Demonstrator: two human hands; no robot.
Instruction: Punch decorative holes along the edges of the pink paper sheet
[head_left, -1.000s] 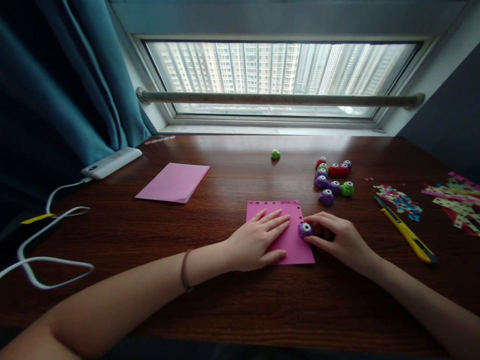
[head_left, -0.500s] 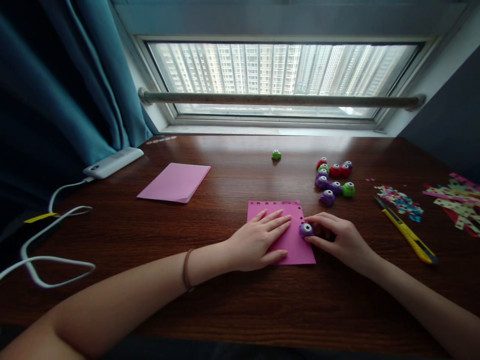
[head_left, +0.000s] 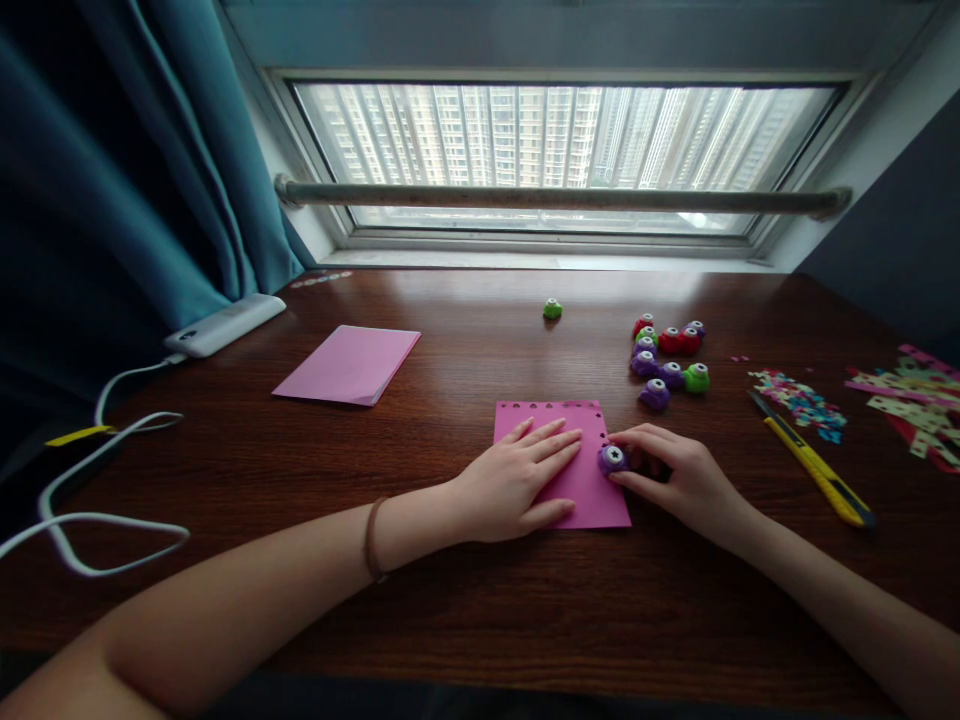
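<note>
A bright pink sheet of paper (head_left: 600,505) lies on the brown table, with small shapes punched along its far edge and the upper part of its right edge. Flat on the sheet, my left hand (head_left: 517,480) rests with fingers stretched out. My right hand (head_left: 686,475) grips a purple craft punch (head_left: 613,459) between thumb and fingers at the sheet's right edge. The punch's white top carries a dark star. Part of the punch's back is hidden by my fingers.
Several red, green and purple punches (head_left: 671,376) stand beyond my right hand; one green punch (head_left: 553,309) sits apart. A yellow utility knife (head_left: 817,470), confetti (head_left: 802,400) and punched paper strips (head_left: 915,400) lie right. Left are stacked pink paper (head_left: 349,365) and a white power bank (head_left: 229,325) with cable.
</note>
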